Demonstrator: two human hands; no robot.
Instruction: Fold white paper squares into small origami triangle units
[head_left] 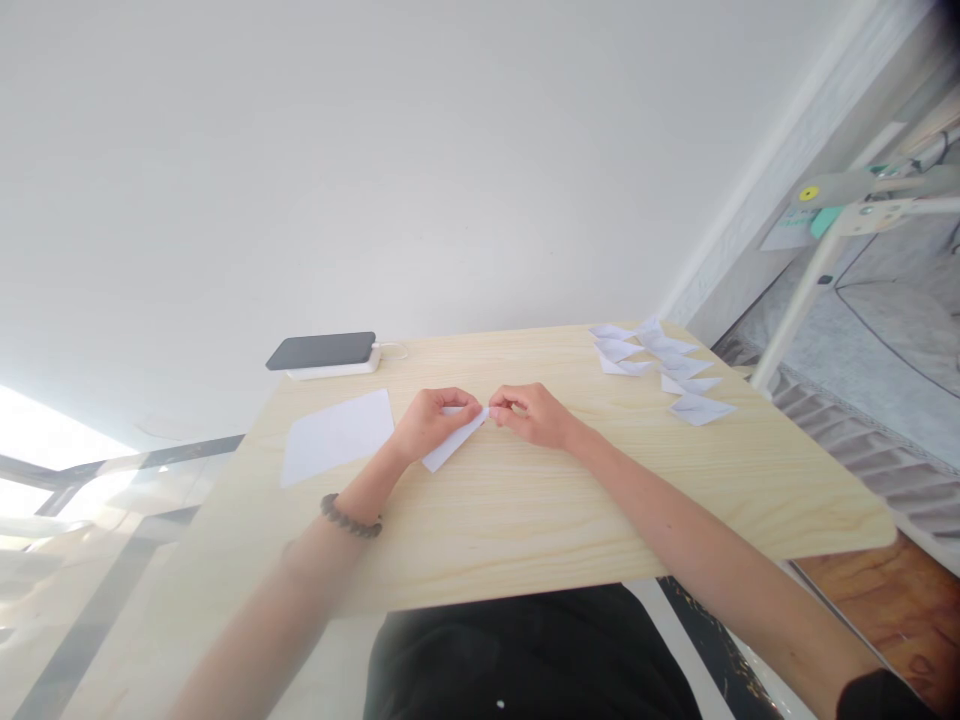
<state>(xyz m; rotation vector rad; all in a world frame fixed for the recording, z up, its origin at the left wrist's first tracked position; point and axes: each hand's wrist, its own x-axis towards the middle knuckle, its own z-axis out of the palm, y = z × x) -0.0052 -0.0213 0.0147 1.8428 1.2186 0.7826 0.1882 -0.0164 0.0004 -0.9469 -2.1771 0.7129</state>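
Left hand (429, 420) over folded paper (448, 451), fingers (459, 396) pinching it, right hand (538, 414) at its right end, fingers curled, pinching the tip.

Before a plain pale wall (450, 180) stands 1 wood-grained table (517, 535), with bright light (56, 430) glaring at the left.

Looks like a home room: pale wooden table (525, 540); white wall (450, 180) behind it; pleated grey fabric (840, 440), brown wood-grain floor (892, 610) to its right.
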